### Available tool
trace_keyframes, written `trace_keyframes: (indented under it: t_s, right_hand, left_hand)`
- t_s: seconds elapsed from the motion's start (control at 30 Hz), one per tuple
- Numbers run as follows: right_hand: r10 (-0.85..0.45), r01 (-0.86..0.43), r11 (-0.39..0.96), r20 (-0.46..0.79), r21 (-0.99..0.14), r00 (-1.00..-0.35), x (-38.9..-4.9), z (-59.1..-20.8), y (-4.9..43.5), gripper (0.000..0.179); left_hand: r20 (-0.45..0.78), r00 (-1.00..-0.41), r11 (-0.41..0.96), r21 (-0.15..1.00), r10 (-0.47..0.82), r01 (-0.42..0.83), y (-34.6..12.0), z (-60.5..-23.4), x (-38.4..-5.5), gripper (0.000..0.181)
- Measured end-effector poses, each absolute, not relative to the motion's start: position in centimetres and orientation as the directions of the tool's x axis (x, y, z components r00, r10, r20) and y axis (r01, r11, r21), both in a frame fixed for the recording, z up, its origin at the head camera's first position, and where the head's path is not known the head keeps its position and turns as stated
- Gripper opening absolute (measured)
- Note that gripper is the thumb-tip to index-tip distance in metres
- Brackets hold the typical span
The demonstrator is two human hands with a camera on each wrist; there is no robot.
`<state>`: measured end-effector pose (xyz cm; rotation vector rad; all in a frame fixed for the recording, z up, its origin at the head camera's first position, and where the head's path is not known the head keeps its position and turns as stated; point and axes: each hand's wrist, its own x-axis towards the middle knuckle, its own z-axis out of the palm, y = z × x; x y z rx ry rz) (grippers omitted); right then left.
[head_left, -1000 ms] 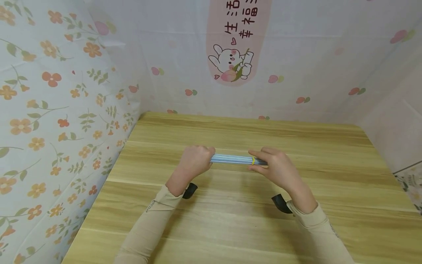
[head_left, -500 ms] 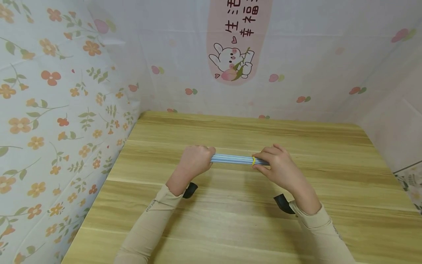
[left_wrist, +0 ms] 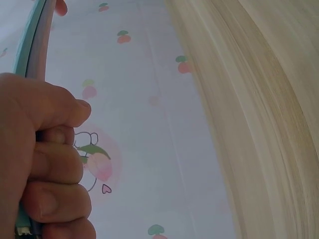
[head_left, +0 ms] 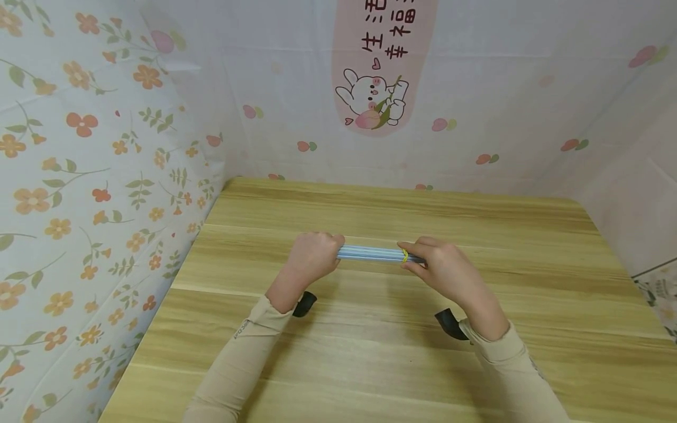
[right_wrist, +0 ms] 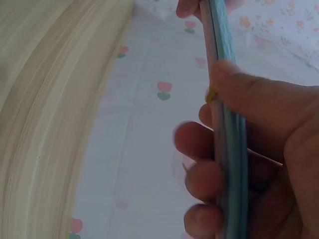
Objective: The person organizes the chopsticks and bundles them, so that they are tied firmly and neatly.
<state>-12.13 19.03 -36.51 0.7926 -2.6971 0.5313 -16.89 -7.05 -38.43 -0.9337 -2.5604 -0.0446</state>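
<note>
A bundle of slim blue and pink pencils (head_left: 370, 253) lies level between my two hands, held above the table. My left hand (head_left: 314, 257) grips its left end with the fingers curled round it; in the left wrist view a metal band shows at the near end. A yellow rubber band (head_left: 405, 255) circles the bundle near its right end. There my right hand (head_left: 446, 270) has thumb and index finger at the rubber band (right_wrist: 211, 94), pinching the bundle. The other right fingers (right_wrist: 204, 179) curl loosely beside the pencils.
The wood-grain table (head_left: 370, 352) stretches below both hands. A white printed cloth (head_left: 275, 88) hangs behind it, and a flowered cloth (head_left: 84, 194) on the left. Black curved pieces (head_left: 451, 325) sit at each wrist.
My right hand slid a little right along the pencils, then came back left to the rubber band. The left hand stays in place, gripping the bundle.
</note>
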Motion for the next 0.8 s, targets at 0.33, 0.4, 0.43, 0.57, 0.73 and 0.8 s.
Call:
trace_keyframes:
  t_s: [0.33, 0.4, 0.43, 0.57, 0.73, 0.8]
  right_hand:
    - [-0.426, -0.555, 0.805, 0.444, -0.212, -0.788, -12.32, -37.01, 18.45, 0.045]
    - [-0.424, -0.551, 0.811, 0.449, -0.199, -0.786, -12.31, -37.08, 18.42, 0.047]
    - [-0.425, -0.55, 0.813, 0.452, -0.191, -0.785, -12.31, -37.1, 18.4, 0.048]
    - [-0.424, -0.545, 0.824, 0.466, -0.158, -0.776, -12.3, -37.16, 18.34, 0.051]
    - [-0.422, -0.54, 0.828, 0.47, -0.148, -0.775, -12.33, -37.16, 18.36, 0.053]
    - [-0.422, -0.536, 0.83, 0.457, -0.153, -0.783, -12.34, -37.15, 18.39, 0.053]
  left_hand:
    - [0.414, -0.667, 0.767, -0.138, 0.62, 0.627, -6.95, -38.41, -16.9, 0.024]
    - [0.416, -0.663, 0.765, -0.143, 0.622, 0.628, -6.93, -38.41, -16.91, 0.024]
    - [0.416, -0.663, 0.765, -0.143, 0.623, 0.628, -6.92, -38.41, -16.92, 0.024]
    - [0.413, -0.666, 0.765, -0.138, 0.621, 0.629, -6.83, -38.39, -16.98, 0.026]
    - [0.416, -0.668, 0.769, -0.138, 0.617, 0.625, -6.71, -38.29, -16.93, 0.027]
    - [0.419, -0.664, 0.768, -0.146, 0.619, 0.624, -6.69, -38.29, -16.91, 0.027]
